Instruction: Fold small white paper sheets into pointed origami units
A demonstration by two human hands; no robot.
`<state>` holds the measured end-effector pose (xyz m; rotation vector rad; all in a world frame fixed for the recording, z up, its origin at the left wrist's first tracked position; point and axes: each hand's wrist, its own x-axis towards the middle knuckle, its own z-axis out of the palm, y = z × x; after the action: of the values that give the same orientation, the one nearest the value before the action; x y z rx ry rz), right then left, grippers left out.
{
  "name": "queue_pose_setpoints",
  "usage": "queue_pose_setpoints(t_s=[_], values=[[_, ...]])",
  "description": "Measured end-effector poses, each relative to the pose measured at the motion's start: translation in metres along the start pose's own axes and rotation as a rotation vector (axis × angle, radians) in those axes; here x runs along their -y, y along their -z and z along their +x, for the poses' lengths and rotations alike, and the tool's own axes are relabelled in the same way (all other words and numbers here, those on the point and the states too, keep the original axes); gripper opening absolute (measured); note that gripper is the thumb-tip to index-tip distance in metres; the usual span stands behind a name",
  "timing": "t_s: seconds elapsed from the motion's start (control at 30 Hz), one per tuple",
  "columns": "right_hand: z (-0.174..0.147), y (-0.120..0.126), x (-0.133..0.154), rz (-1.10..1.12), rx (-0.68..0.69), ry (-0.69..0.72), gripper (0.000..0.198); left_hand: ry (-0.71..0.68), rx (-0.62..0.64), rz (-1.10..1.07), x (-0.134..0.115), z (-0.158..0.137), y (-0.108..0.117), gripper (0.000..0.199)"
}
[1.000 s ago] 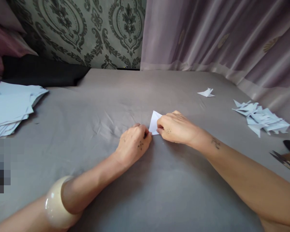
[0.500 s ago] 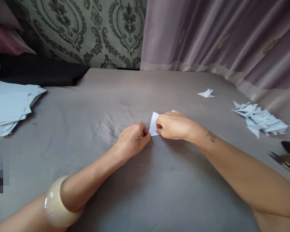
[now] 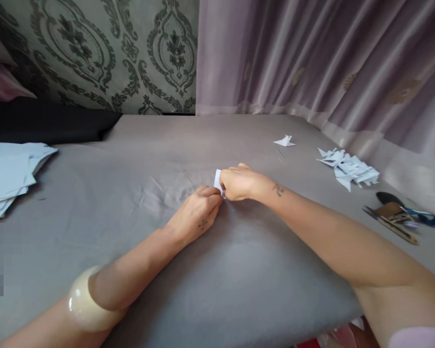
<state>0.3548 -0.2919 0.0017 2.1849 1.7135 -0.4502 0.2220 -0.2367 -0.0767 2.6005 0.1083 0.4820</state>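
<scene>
A small folded piece of white paper (image 3: 217, 179) lies on the grey cloth surface (image 3: 159, 159), mostly covered by my fingers. My left hand (image 3: 199, 210) is closed at its lower left edge, fingers bent and pinching it. From the right, my right hand (image 3: 239, 182) grips the same paper with curled fingers. The two hands almost touch at the paper's lower corner. Which folds the fingers press is hidden. A cream bangle (image 3: 90, 304) sits on my left forearm.
Folded paper birds (image 3: 353, 167) are heaped at the right, with a single paper bird (image 3: 284, 141) farther back. White sheets (image 3: 10, 176) are stacked at the left, near black cloth (image 3: 50, 121). Scissors (image 3: 426, 217) and a pointed tool (image 3: 391, 226) lie at the right.
The camera view has turned to the right, bringing the tools into fuller sight. My hands have drawn closer together, and less of the paper shows between them.
</scene>
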Motion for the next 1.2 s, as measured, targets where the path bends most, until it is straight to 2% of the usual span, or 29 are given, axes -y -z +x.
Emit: queue_pose_setpoints(t_s=[0.1, 0.2, 0.27, 0.3, 0.37, 0.4, 0.47, 0.5, 0.63, 0.73, 1.2], values=[[0.0, 0.002, 0.002, 0.007, 0.006, -0.007, 0.021, -0.059, 0.055, 0.136, -0.001, -0.002, -0.004, 0.033], [-0.004, 0.003, -0.002, 0.015, 0.022, -0.002, 0.019, -0.065, 0.052, 0.207, -0.002, -0.002, -0.004, 0.032], [-0.013, 0.002, -0.01, 0.06, -0.045, 0.029, 0.016, -0.073, 0.06, 0.223, -0.002, -0.002, -0.003, 0.033], [-0.019, 0.0, -0.014, 0.131, -0.138, 0.066, 0.015, -0.077, 0.07, 0.225, -0.002, -0.002, -0.003, 0.034], [-0.032, -0.009, -0.023, 0.318, -0.482, 0.093, 0.02, -0.079, 0.089, 0.225, -0.002, -0.003, -0.002, 0.035], [-0.039, -0.016, -0.026, 0.41, -0.635, 0.06, 0.023, -0.078, 0.1, 0.226, -0.003, -0.003, -0.001, 0.035], [-0.049, -0.035, -0.03, 0.552, -0.836, -0.048, 0.025, -0.073, 0.12, 0.231, -0.005, -0.003, 0.001, 0.035], [-0.052, -0.046, -0.03, 0.602, -0.867, -0.098, 0.023, -0.067, 0.128, 0.236, -0.007, -0.003, 0.002, 0.035], [-0.052, -0.09, -0.026, 0.728, -0.769, -0.201, 0.018, -0.064, 0.138, 0.264, -0.008, -0.003, 0.001, 0.034], [-0.047, -0.106, -0.02, 0.722, -0.751, -0.175, 0.025, -0.089, 0.11, 0.269, -0.005, -0.003, -0.003, 0.035], [-0.046, -0.111, -0.014, 0.711, -0.694, -0.057, 0.037, -0.036, 0.145, 0.321, -0.009, -0.007, -0.006, 0.04]])
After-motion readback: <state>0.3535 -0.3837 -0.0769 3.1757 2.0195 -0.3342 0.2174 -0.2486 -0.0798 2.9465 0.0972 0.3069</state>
